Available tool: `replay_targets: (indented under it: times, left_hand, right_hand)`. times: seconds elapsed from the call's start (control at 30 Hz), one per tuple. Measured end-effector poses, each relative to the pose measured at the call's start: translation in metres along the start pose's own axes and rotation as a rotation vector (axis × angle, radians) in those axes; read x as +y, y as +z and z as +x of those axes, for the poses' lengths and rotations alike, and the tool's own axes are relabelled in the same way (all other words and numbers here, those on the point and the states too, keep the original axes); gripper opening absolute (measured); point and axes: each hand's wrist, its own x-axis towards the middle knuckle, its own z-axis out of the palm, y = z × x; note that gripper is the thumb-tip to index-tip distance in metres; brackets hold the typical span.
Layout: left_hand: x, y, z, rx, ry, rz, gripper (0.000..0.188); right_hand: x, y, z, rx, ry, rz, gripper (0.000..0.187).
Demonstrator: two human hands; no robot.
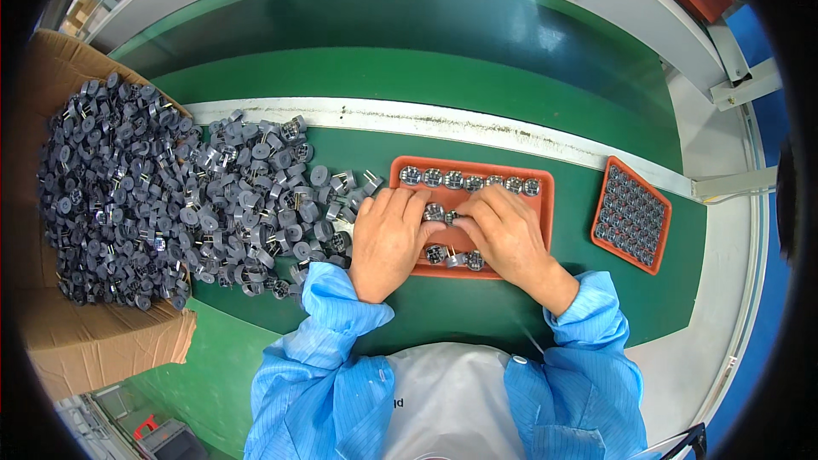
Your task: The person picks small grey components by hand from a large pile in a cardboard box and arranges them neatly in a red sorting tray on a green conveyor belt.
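Head view: both grips closed over a red tray (477,163)

Green table (573,196) shows between it and a filled tray (632,217) at three o'clock; a heap (247,196) crowds nine o'clock. Toward nine from tray centre, the left hand (385,238) clamps a round part (434,212); the right hand (507,237) pinches a dark piece (452,217) beside it. Metal pins (372,177) poke from matte grey discs (319,175).

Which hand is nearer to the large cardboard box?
The left hand: it is to the right of the large cardboard box, over the left edge of the partly filled orange tray. The right hand is farther right, over that tray.
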Motion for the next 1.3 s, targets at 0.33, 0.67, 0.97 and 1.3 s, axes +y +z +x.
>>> replay_targets:
  times: [0.33,0.67,0.97,1.3]
  left_hand:
    - [-0.004,0.002,-0.006,0.012,0.111,-0.028,0.023]
    - [-0.004,-0.004,-0.010,0.040,0.046,0.031,0.018]
    - [-0.014,0.003,-0.010,0.097,0.016,0.087,0.019]
    - [-0.003,-0.011,-0.015,0.132,-0.053,0.015,0.023]
  right_hand:
    - [0.011,0.007,-0.008,-0.099,-0.088,-0.080,0.020]
    - [0.008,0.022,0.003,-0.068,-0.126,-0.114,0.018]
    - [0.007,0.033,0.009,-0.045,-0.145,-0.133,0.018]
    - [-0.009,0.009,0.013,-0.063,-0.069,-0.073,0.021]
